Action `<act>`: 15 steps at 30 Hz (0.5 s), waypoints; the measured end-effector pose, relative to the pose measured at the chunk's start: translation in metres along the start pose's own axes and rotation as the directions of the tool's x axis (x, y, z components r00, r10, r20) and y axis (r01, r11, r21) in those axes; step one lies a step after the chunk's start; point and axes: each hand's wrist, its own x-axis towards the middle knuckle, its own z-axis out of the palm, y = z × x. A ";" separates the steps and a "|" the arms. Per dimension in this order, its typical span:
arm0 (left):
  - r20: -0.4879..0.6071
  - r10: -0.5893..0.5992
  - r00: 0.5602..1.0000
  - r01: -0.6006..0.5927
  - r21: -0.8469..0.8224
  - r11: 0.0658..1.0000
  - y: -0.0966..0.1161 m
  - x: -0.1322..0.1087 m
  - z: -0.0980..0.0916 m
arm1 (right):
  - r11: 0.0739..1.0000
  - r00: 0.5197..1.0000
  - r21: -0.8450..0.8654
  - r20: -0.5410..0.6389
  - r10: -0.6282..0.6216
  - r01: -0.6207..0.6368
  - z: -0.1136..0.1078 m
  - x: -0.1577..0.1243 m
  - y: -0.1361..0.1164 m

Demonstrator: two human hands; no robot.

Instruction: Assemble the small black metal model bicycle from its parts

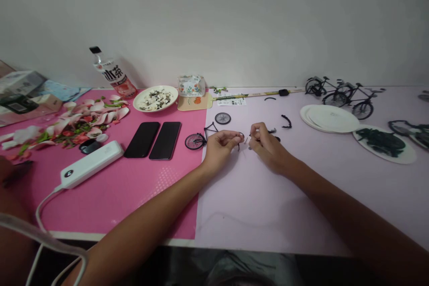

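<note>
My left hand is closed in a pinch on the frame of a small black model bicycle, whose rear wheel rests on the table to the left of the hand. My right hand is closed in a pinch on a tiny part that I cannot make out, held close to the left hand's fingertips. A loose model wheel lies just behind the hands. Small curved black parts lie behind the right hand.
Two black phones and a white power bank with a cable lie on the pink mat. A bowl, a bottle, petals, paper plates and finished model bicycles stand further back.
</note>
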 end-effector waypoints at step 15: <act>-0.006 0.016 1.000 -0.016 -0.073 0.997 -0.009 0.005 -0.002 | 0.943 0.949 -0.195 -0.112 -0.294 0.269 0.006 0.008 0.009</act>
